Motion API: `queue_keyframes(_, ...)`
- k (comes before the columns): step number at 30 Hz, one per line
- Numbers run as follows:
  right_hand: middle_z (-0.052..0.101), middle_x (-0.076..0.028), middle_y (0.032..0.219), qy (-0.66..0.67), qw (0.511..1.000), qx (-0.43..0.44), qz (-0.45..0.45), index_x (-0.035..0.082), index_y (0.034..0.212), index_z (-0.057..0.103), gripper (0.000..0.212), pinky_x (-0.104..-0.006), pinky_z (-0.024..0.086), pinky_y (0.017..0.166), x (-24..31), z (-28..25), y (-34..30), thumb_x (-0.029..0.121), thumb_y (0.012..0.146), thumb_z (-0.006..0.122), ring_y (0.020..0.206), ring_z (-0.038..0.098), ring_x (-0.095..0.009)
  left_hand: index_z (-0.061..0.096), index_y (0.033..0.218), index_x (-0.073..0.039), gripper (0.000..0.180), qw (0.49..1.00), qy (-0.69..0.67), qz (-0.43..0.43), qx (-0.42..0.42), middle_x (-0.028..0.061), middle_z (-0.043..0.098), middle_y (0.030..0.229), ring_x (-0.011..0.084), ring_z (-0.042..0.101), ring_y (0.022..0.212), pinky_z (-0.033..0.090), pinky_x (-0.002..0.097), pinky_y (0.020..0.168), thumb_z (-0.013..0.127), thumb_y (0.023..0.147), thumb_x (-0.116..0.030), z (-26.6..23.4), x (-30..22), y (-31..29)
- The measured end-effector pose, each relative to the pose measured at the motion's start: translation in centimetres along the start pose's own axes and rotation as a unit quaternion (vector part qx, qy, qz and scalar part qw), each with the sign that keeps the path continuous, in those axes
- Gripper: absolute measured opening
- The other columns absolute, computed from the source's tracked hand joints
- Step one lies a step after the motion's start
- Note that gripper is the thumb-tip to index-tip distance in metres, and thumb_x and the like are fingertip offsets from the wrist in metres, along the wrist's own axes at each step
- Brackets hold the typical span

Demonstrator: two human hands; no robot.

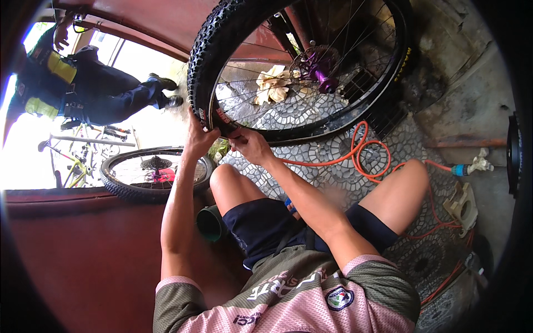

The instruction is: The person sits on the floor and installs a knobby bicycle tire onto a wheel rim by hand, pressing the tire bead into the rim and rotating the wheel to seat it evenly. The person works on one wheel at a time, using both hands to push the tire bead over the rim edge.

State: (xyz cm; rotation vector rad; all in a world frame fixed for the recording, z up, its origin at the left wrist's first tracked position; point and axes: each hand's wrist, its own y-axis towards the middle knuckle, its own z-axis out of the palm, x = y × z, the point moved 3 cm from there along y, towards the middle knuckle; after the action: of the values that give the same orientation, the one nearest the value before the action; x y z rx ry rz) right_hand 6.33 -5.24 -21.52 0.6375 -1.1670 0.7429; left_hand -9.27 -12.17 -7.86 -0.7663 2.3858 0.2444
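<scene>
A bicycle wheel with a black knobby tyre stands tilted before me, cut off by the top edge. It has thin spokes and a purple hub. My left hand is closed around the tyre at its lower left, thumb toward the rim. Just to the right, my right hand has its fingers curled against the lower edge of the same tyre and rim. The tyre seems to stand away from the rim between my hands. Whether a small tool is in my right fingers cannot be made out.
A second wheel leans left of my knees, near a dark green bucket. An orange hose loops over the pebble-mosaic floor. Beige cloth lies behind the spokes. Another person and a parked bicycle are at left.
</scene>
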Motion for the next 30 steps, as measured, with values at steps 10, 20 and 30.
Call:
queue_keyframes(10, 0.075, -0.021, 0.097, -0.186, 0.982, -0.036, -0.004, 0.011, 0.112, 0.073, 0.027, -0.0501, 0.058, 0.076, -2.3, -0.7, -1.7, 0.034, 0.1, 0.064, 0.09, 0.072, -0.044, 0.004, 0.158, 0.017, 0.116, 0.999, 0.033, 0.018, -0.011, 0.0365, 0.051, 0.145, 0.0436, 0.052, 0.134, 0.041, 0.0427, 0.115, 0.078, 0.076, -0.02, -0.1, 1.6, -0.3)
queue_keyframes(20, 0.075, -0.021, 0.096, -0.213, 0.974, -0.009, 0.079, 0.007, 0.105, 0.076, 0.034, -0.0526, 0.056, 0.08, -3.1, -2.4, -1.6, 0.038, 0.099, 0.063, 0.093, 0.072, -0.043, 0.005, 0.157, 0.017, 0.115, 0.997, 0.069, 0.033, -0.01, 0.0335, 0.056, 0.139, 0.0425, 0.054, 0.132, 0.042, 0.0437, 0.114, 0.077, 0.076, -0.02, 0.0, -0.9, -0.7)
queue_keyframes(30, 0.076, -0.017, 0.094, -0.192, 0.972, -0.097, 0.093, 0.008, 0.106, 0.076, 0.033, -0.0488, 0.057, 0.077, -5.5, -1.0, -2.8, 0.039, 0.098, 0.067, 0.09, 0.074, -0.039, 0.0, 0.156, 0.018, 0.114, 0.993, 0.11, 0.043, -0.017, 0.0312, 0.057, 0.139, 0.0408, 0.057, 0.13, 0.043, 0.0439, 0.114, 0.076, 0.079, -0.02, -0.3, 0.1, -0.9)
